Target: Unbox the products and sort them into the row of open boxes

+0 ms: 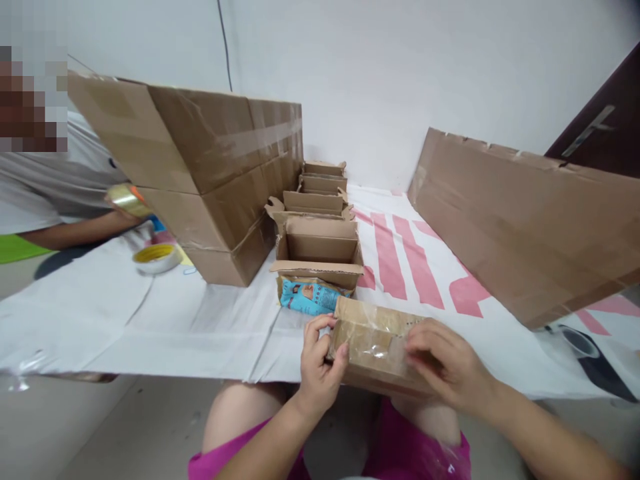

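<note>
Left grip (320, 360) clasping taped cardboard box (367, 343), left end. Right grip (447, 363) at right end; can't tell whether grasping. Blue printed packet (306, 297) just beyond.

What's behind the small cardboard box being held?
Behind the small cardboard box lies a blue printed packet, with an open cardboard carton beyond it. The small box covers part of the packet's right end, so that bit is hidden.
</note>
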The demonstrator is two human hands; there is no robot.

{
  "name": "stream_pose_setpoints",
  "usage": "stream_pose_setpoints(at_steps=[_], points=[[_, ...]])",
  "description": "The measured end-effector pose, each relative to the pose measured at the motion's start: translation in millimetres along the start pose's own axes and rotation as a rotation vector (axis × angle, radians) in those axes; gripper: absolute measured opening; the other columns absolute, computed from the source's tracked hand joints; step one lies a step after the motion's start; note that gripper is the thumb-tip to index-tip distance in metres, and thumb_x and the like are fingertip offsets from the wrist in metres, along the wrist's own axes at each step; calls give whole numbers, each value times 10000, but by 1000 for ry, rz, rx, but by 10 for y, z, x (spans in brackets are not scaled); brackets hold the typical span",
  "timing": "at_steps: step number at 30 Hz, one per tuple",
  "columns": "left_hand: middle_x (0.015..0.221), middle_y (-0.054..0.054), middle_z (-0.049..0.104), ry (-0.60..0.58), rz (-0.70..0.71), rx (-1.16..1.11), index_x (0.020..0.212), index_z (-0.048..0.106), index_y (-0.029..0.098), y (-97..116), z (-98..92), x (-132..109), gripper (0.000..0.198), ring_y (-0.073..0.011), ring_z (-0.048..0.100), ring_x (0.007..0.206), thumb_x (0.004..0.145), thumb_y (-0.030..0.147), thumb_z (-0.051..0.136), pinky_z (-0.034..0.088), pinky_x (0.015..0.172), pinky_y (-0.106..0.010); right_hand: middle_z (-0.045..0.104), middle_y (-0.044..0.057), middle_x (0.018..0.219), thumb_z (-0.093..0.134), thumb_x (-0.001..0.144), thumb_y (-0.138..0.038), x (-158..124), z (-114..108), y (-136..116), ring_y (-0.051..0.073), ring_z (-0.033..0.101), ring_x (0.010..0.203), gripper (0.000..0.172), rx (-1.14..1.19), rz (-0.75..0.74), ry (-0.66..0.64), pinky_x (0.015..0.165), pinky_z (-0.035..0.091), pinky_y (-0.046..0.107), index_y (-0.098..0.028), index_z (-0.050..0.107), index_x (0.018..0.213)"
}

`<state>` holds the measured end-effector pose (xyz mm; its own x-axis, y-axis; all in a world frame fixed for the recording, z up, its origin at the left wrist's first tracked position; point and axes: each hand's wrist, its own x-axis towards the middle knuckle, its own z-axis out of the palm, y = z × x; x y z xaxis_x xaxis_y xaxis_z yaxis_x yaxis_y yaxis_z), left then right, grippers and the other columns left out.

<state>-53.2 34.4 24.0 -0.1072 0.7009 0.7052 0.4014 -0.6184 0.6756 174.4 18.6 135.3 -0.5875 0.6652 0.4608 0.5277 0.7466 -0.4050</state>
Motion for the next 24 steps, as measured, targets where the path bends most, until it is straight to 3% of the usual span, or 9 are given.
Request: stream_pose_setpoints(at_steps=[4, 9, 16, 24], points=[[1062, -83, 528, 8, 20, -20, 764, 504, 186, 7, -2, 2, 132, -222, 532, 1049, 890, 224, 494, 471, 913, -389, 618, 76, 928, 585, 877, -198, 108, 159, -78, 214, 580, 869, 174, -129, 61, -127, 737, 500, 351, -208, 576, 1050], [1074, -90, 531, 12, 21, -35, 821, 537, 186, 8, -4, -12, 101, -233, 527, 1058, 893, 232, 484, 462, 917, -405, 600, 68, 886, 549, 904, -224, 175, 281, -129, 222, 559, 853, 116, -279, 48, -165, 735, 482, 365, -208, 603, 1005], [1059, -109, 508, 3, 12, -98, 849, 505, 188, 25, -12, -44, 119, -251, 497, 1066, 893, 294, 475, 443, 929, -457, 600, 39, 796, 464, 945, -222, 113, 356, -31, 180, 567, 728, 164, -297, -149, -103, 650, 460, 303, -231, 626, 926], [1039, -117, 513, 21, -10, -153, 758, 471, 196, 29, 19, -58, 222, -268, 484, 1053, 898, 367, 455, 432, 920, -493, 665, 50, 826, 433, 938, -262, 46, 354, 138, 193, 627, 750, 215, -329, -323, -73, 647, 500, 289, -263, 648, 940]])
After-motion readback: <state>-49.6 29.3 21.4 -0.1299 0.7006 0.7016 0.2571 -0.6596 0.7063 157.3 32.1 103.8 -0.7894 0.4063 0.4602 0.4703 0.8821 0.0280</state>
